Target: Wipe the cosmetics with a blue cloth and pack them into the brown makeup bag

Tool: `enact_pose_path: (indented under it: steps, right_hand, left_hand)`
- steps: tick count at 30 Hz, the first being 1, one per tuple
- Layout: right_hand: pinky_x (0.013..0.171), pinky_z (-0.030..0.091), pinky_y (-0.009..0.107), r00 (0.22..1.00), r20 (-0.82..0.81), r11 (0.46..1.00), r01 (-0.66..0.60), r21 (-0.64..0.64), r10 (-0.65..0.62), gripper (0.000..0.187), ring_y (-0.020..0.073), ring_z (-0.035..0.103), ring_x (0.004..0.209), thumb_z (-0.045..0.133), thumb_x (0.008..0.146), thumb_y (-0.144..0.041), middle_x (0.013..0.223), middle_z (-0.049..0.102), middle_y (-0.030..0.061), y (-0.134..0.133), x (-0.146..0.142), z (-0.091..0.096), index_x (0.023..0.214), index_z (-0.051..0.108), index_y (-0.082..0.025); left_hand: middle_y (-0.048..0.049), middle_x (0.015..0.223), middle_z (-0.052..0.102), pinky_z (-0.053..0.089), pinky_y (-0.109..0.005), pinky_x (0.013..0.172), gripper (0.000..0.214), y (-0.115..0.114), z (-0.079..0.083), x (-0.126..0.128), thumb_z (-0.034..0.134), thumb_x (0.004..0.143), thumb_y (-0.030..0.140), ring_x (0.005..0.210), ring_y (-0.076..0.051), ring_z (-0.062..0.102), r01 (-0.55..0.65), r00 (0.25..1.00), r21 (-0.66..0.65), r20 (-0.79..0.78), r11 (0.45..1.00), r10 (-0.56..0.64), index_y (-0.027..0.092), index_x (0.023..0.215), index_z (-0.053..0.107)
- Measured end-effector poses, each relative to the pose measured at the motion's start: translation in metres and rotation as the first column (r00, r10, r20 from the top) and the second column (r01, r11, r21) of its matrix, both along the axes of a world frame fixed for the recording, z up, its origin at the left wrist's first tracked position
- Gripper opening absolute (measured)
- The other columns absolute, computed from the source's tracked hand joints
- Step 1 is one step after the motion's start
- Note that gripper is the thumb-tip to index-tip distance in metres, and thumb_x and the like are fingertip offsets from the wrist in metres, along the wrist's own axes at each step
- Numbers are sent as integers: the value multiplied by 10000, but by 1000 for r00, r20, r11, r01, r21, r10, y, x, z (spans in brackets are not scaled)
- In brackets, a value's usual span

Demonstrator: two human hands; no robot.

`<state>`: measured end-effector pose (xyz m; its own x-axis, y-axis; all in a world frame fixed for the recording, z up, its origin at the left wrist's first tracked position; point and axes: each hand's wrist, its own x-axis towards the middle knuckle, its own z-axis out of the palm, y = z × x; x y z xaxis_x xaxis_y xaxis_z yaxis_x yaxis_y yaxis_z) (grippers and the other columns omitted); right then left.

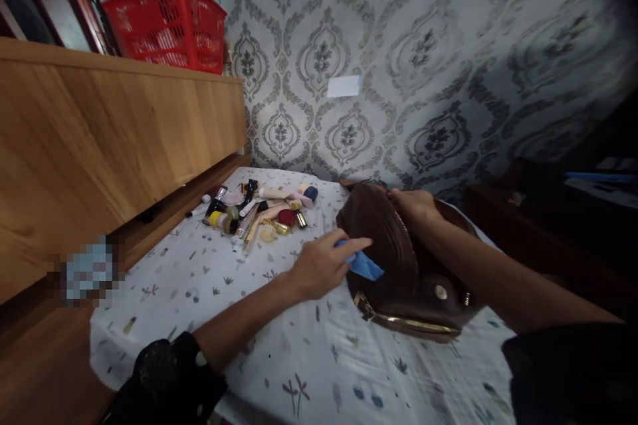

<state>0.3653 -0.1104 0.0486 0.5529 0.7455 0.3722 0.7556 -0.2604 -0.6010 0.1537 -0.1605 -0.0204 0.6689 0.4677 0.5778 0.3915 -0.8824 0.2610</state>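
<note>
Left hand (321,265) clamped on a blue cloth (366,266), index finger extended, at the left side of the brown bag (376,222). Right hand (417,208) on the bag's upper part near the zipper (403,229); fingertips partly hidden, can't tell if clamped. Bag sits on white patterned sheet (279,358), right of the cosmetics pile (272,209).

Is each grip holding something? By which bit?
The left grip holds a blue cloth by its bunched upper end. The right grip is at the brown bag's upper edge; whether it holds can't be told.
</note>
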Motion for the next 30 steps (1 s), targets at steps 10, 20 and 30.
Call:
enact_pose_path:
  steps: [10,20,30]
  right_hand:
    - [735,447,287,828,258,587,-540,603,498,250,142,574,758,616,901,-232,784,623,34,-97,-86,19,667,541,-191]
    - [666,486,290,600,-150,617,-743,260,786,166,182,599,734,474,886,-213,842,657,66,-88,-168,-132,903,635,-177]
    - [642,432,280,610,-392,710,-678,193,689,217,182,585,674,471,833,-297,730,664,33,-88,-163,-136,809,654,-182]
  left_hand:
    - [-141,1254,555,523,-414,888,332,71,-12,-91,470,913,126,1215,-308,476,-665,707,39,-291,746,645,209,1164,672]
    - [-209,1269,564,535,-439,840,448,98,-20,-113,388,917,98,1224,-361,464,-739,581,116,-387,663,716,128,1308,604]
    - [-130,1234,620,524,-460,938,318,157,-10,-71,586,946,338,1151,-266,584,-687,611,65,-488,724,624,140,1193,622]
